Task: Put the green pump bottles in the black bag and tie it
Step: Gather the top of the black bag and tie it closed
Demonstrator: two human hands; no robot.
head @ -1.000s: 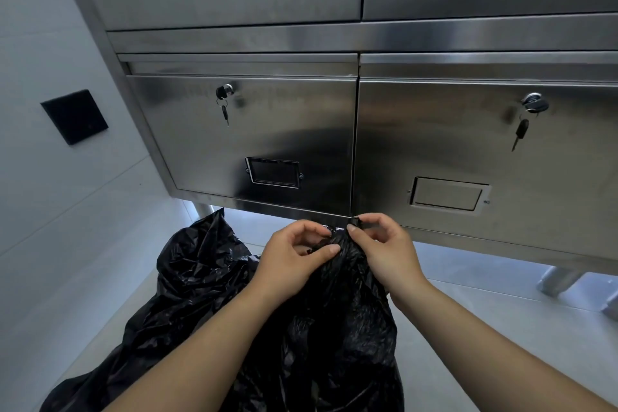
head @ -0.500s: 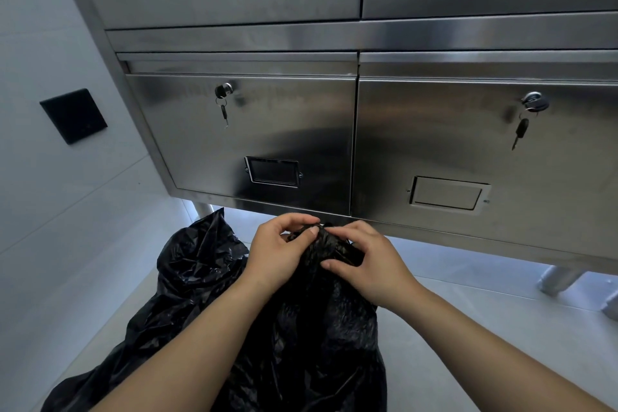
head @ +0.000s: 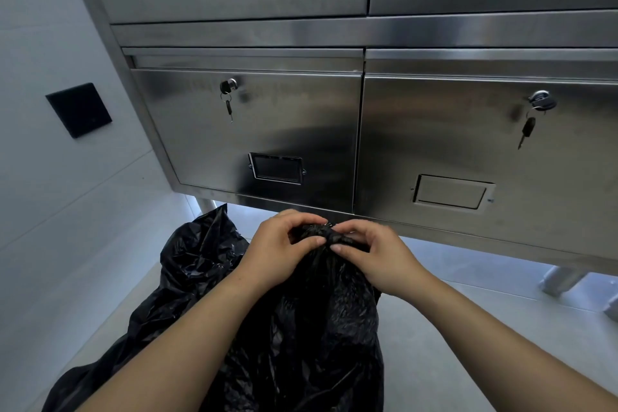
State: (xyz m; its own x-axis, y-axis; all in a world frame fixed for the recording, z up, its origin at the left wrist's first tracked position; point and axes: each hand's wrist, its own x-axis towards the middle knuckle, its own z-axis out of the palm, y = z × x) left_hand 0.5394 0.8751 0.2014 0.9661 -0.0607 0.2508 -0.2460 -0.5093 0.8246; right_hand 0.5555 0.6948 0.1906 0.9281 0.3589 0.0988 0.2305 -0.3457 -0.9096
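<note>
A black plastic bag [head: 321,328] stands on the pale floor in front of me, its top gathered into a twisted bunch. My left hand [head: 277,251] pinches that bunch from the left. From the right, my right hand [head: 374,257] grips the same bunch, fingertips on the twist. Both hands meet at the bag's neck. No green pump bottles are visible; the bag's inside is hidden. More crumpled black plastic [head: 197,257] spreads to the left behind my left forearm.
A stainless steel cabinet [head: 434,144] stands just beyond the bag, with keys hanging in two locks [head: 229,87] [head: 540,102]. Its leg [head: 558,281] rests on the floor at the right. A white tiled wall with a black square plate [head: 78,109] runs along the left.
Both hands have shifted around the bag's gathered top, fingers re-gripping and working the twist tighter. The bunch now sits more compact between the fingertips.
</note>
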